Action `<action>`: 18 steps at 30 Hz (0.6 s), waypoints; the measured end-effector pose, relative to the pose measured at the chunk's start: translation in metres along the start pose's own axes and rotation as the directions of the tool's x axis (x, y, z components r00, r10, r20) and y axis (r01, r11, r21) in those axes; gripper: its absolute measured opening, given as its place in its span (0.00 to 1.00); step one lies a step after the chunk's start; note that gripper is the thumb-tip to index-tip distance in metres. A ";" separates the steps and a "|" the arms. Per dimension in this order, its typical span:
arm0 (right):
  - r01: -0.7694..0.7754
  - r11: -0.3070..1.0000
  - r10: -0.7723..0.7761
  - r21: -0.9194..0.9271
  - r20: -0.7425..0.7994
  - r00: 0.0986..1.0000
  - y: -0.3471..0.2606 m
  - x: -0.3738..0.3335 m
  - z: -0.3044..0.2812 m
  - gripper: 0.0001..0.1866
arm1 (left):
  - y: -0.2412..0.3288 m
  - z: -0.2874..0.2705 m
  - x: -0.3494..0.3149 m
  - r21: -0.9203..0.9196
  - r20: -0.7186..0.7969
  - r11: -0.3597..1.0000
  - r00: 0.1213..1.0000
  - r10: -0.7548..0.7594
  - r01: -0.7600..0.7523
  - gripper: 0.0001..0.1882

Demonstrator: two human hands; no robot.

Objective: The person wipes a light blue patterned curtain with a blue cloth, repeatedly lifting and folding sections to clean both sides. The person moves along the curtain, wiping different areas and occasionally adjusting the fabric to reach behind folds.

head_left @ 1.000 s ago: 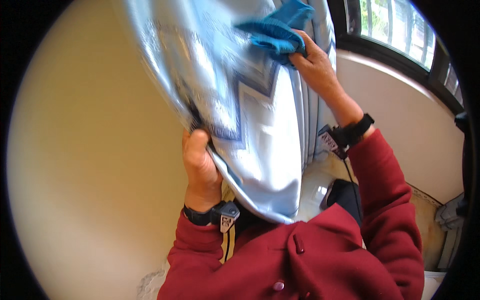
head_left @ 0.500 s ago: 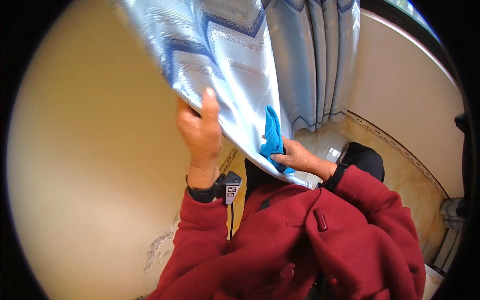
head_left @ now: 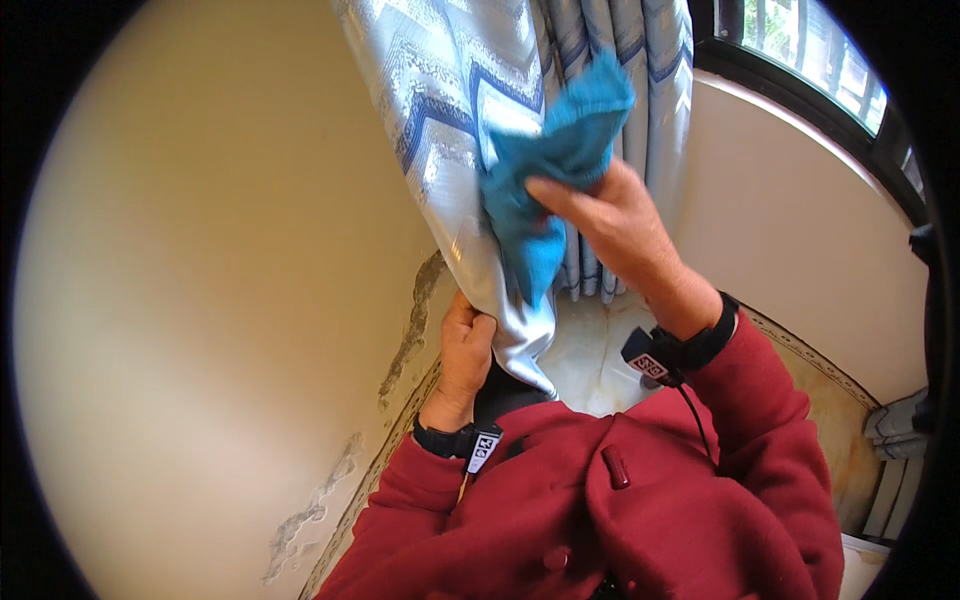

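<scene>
A light blue and silver curtain [head_left: 430, 130] with dark blue zigzag bands hangs in front of me. My left hand [head_left: 466, 347] is closed on its left edge near the bottom, the fingers hidden behind the cloth. My right hand [head_left: 625, 225] grips a bunched blue cloth [head_left: 568, 140], slightly blurred, in front of the curtain. The cloth fans out above the hand, and another part hangs below the thumb. From this angle I cannot tell whether the cloth touches the curtain.
A cream wall [head_left: 220, 250] with peeling patches [head_left: 405, 340] along its base stands at the left. More gathered curtain folds [head_left: 665, 110] hang behind. A dark-framed window [head_left: 815, 60] is at the upper right. Pale tiled floor [head_left: 600, 350] shows below the curtain.
My left hand has moved down along the curtain edge. My right hand has risen with the blue cloth, from low by the hem to higher before the curtain. More of the window shows.
</scene>
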State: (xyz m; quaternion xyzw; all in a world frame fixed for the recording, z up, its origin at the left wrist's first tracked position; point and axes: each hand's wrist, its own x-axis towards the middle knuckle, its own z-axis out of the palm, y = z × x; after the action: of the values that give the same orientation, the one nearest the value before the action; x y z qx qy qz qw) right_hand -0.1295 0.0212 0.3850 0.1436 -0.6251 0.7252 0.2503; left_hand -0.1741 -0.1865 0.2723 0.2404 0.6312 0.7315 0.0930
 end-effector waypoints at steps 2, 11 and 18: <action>0.372 0.928 -0.370 -0.036 0.050 0.928 -0.023 0.026 0.016 0.11 | -0.006 0.011 -0.003 -0.110 0.048 0.993 0.998 0.034 -0.029 0.20; 0.793 0.239 -0.537 -0.560 0.604 0.589 0.013 -0.010 0.020 0.11 | 0.040 0.020 -0.011 0.765 0.375 0.527 0.921 0.103 -0.370 0.19; 0.636 0.475 -0.346 -0.608 0.536 0.770 0.049 -0.080 -0.027 0.15 | 0.033 0.034 -0.010 0.552 0.775 -0.370 0.623 -0.104 -0.748 0.13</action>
State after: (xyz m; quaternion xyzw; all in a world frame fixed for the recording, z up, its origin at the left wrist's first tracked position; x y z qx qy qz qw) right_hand -0.0871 0.0285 0.2976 0.3231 -0.8325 0.2492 0.3749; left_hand -0.1437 -0.1668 0.3050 0.6017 0.7560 -0.1596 -0.2022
